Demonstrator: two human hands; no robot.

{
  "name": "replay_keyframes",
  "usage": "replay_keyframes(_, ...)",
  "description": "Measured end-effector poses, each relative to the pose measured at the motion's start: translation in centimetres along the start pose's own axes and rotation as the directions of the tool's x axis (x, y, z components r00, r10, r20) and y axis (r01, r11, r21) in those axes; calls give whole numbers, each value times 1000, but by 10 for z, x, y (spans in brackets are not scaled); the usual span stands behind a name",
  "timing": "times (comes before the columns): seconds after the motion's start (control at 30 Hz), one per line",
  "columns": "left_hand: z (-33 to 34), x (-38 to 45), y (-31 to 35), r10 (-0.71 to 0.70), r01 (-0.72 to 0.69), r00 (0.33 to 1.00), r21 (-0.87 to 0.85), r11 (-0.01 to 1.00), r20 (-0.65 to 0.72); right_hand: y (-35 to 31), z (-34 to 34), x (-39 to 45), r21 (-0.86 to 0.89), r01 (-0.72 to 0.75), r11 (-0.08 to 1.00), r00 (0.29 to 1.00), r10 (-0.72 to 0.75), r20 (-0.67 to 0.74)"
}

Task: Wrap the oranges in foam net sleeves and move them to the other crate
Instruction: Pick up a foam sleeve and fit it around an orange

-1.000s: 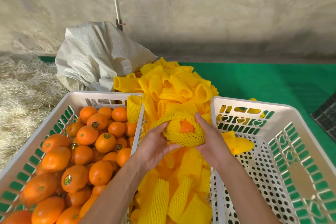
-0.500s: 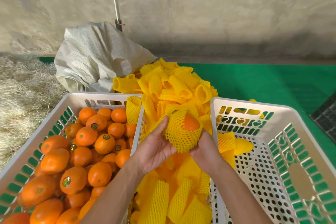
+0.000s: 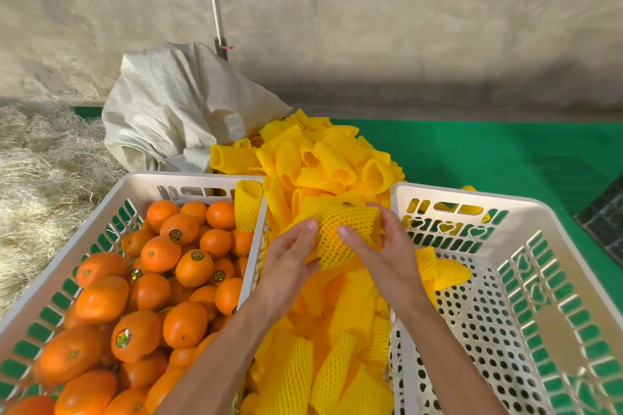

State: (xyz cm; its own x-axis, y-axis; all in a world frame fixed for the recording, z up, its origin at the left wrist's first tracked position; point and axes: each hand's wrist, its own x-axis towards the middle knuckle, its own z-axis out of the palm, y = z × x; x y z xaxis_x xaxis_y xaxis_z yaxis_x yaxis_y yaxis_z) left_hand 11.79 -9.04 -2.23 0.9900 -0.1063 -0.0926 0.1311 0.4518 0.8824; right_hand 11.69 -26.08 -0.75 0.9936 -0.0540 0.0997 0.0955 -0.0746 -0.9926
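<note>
Between the two crates I hold an orange wrapped in a yellow foam net sleeve [image 3: 340,232]; almost no fruit shows through the net. My left hand [image 3: 290,263] cups its left side with the thumb on top. My right hand [image 3: 381,253] grips its right side, thumb across the front. The left white crate [image 3: 188,178] is full of bare oranges [image 3: 158,283], some with stickers. The right white crate [image 3: 448,195] holds only a sleeved piece [image 3: 445,271] by its near-left wall. A heap of loose yellow sleeves [image 3: 323,162] lies between and behind the crates.
A crumpled white woven sack [image 3: 175,111] sits behind the left crate, with straw [image 3: 40,178] to its left. Green matting [image 3: 505,158] covers the floor on the right, and a dark mat [image 3: 603,222] is at the far right edge. A thin pole [image 3: 214,0] stands against the concrete wall.
The sleeve has been pulled over the orange, so the fruit that showed at the top is now covered. Both hands turned the bundle and shifted slightly right, toward the right crate.
</note>
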Motion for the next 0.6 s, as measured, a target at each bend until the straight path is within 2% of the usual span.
replay_keyframes(0.07,1,1,4,100,-99,995,71,993,-18,-2,-9,5,23,34,999,988,-30,-155)
replay_keyframes(0.13,-5,5,10,264,-252,962,148,956,-68,1,-22,10,-39,23,999,935,-35,-352)
replay_keyframes(0.2,-21,11,18,386,-342,901,221,913,-199,7,-40,16,-204,-24,979,858,-85,-507)
replay_keyframes(0.27,-46,17,25,410,-301,842,325,897,-351,16,-54,20,-407,-92,909,812,-169,-559)
replay_keyframes(0.33,-75,21,25,409,-152,821,538,829,-399,28,-61,21,-581,-112,806,825,-251,-507)
replay_keyframes(0.37,-88,24,22,388,-54,832,639,767,-396,34,-62,21,-647,-99,756,841,-284,-461)
replay_keyframes(0.43,-105,28,14,280,109,876,727,677,-392,43,-60,22,-692,-48,720,871,-309,-381)
replay_keyframes(0.53,-119,25,10,116,198,938,777,597,-327,40,-50,22,-681,49,730,903,-325,-283)
replay_keyframes(0.6,-125,24,9,33,241,958,865,440,-284,37,-39,20,-705,128,697,938,-315,-141)
